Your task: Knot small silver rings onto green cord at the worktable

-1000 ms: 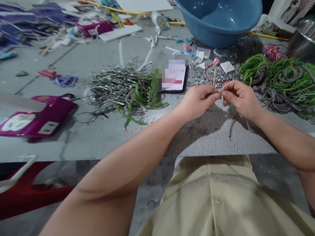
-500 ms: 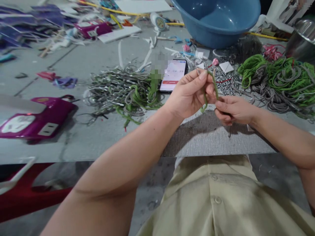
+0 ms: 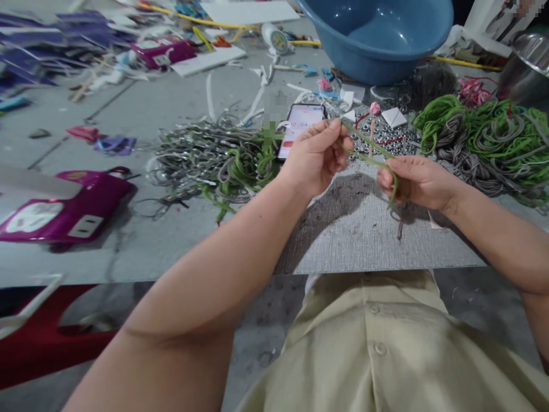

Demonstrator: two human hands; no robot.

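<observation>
A thin green cord (image 3: 369,140) stretches between my two hands above the table's front part. My left hand (image 3: 319,154) pinches one end of it, in front of the phone (image 3: 303,123). My right hand (image 3: 414,180) is closed on the other part, and a loop of cord hangs below its fingers. Behind the cord lie many small silver beads (image 3: 386,150) and a thin stick with a pink ball (image 3: 374,108). Left of my left hand is a heap of green and grey cords with silver beads (image 3: 214,157).
A blue basin (image 3: 381,51) stands at the back. Bundles of green and grey cord (image 3: 493,137) lie at the right, near a metal container (image 3: 525,71). Purple devices (image 3: 72,206) and purple strips (image 3: 77,34) are at the left. The table edge (image 3: 364,270) is close.
My hands have moved apart, the left one to the left and the right one slightly right. The green cord, bunched between them before, is now drawn out.
</observation>
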